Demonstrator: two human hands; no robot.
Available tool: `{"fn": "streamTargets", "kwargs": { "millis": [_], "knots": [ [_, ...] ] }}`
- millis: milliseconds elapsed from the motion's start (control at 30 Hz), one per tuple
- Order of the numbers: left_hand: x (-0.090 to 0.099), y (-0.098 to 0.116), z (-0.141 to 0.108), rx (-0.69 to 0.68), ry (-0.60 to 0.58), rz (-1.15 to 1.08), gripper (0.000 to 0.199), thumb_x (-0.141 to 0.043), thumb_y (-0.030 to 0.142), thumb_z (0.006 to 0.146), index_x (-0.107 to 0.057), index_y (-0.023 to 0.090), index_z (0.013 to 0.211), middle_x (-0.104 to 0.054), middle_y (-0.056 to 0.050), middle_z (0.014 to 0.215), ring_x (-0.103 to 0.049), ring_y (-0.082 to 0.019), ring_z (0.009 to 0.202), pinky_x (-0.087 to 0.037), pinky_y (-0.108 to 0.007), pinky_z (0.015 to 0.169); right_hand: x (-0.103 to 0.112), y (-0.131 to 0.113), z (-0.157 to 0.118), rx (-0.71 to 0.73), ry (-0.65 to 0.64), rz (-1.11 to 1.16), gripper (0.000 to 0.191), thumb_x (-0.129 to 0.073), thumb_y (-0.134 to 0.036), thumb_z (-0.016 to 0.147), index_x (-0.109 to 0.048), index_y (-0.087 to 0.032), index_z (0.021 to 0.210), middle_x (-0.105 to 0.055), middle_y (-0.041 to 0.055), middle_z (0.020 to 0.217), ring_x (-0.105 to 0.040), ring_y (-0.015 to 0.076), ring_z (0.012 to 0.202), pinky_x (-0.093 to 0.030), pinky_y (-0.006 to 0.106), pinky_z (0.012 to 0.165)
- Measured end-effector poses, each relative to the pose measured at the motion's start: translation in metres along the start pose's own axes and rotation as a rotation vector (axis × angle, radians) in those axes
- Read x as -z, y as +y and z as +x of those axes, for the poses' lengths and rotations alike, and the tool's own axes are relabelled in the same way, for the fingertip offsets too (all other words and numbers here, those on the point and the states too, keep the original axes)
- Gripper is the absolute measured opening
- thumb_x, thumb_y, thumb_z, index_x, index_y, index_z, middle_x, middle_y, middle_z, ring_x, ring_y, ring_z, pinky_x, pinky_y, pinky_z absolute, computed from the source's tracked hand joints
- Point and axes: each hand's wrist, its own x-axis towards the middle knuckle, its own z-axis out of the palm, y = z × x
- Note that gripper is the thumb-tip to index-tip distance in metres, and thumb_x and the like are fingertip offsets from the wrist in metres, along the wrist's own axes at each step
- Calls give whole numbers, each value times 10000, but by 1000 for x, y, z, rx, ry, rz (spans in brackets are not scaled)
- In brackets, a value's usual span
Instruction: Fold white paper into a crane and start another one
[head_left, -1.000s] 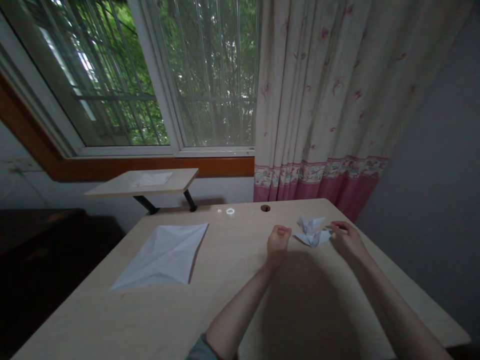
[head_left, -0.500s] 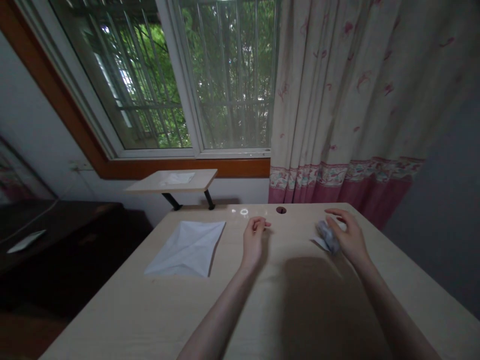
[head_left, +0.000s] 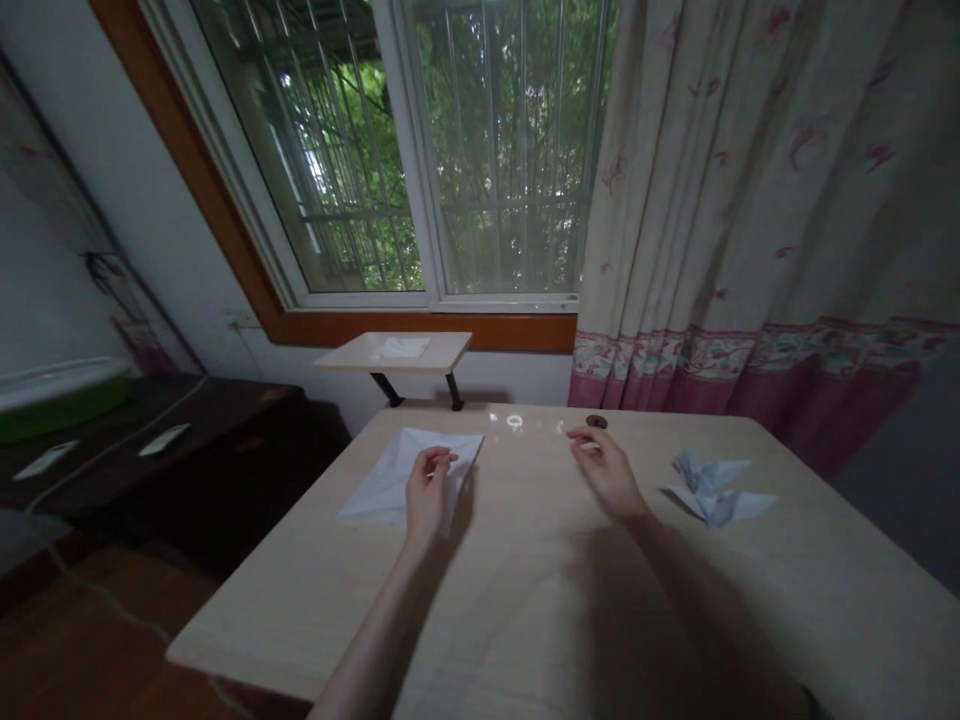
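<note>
My left hand (head_left: 427, 492) hangs over the right part of a creased white square of paper (head_left: 382, 482) on the table. Its fingers are curled in together, and nothing shows in them. My right hand (head_left: 606, 472) is above the table near the round cable hole (head_left: 596, 422), fingers loosely bent and apart, holding nothing. To the right of it lies a folded paper bird (head_left: 712, 490), pale bluish-white with pointed wings, apart from both hands.
A small raised shelf (head_left: 345, 352) at the table's back left carries a white paper (head_left: 405, 347). Left of the table (head_left: 510, 600) stands a dark cabinet (head_left: 232, 420) with a phone-like object (head_left: 163, 440) and a green-and-white basin (head_left: 64, 400). A curtain (head_left: 675, 250) hangs behind.
My right hand has let go of the folded paper bird and moved left, away from it. My left hand has shifted left over the square paper. The view has turned left.
</note>
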Motion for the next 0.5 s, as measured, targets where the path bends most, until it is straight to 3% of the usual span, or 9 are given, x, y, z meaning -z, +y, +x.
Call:
{"fn": "streamTargets", "kwargs": {
  "millis": [233, 367, 500],
  "knots": [
    [50, -40, 31, 19, 69, 371, 206, -552, 226, 793, -627, 203, 984, -684, -79, 1027, -656, -244, 916, -522, -368, 809, -80, 8, -11, -129, -250, 61, 168, -585, -308, 830, -638, -261, 983, -692, 15, 1000, -640, 186, 889, -500, 337, 826],
    [66, -50, 48, -11, 49, 615, 211, -564, 193, 800, -647, 185, 993, -646, -132, 1137, -586, -304, 1132, -461, -430, 979, -118, 11, -16, -220, -358, 90, 140, -615, -268, 823, -643, -278, 959, -696, -8, 954, -647, 179, 897, -498, 295, 778],
    [75, -54, 56, -23, -6, 813, 241, -563, 203, 837, -667, 166, 1051, -612, -152, 1249, -529, -333, 1229, -402, -444, 1057, -142, 13, -19, -323, -460, 137, 158, -612, -263, 830, -642, -291, 983, -695, -13, 930, -644, 169, 856, -485, 249, 688]
  ]
}}
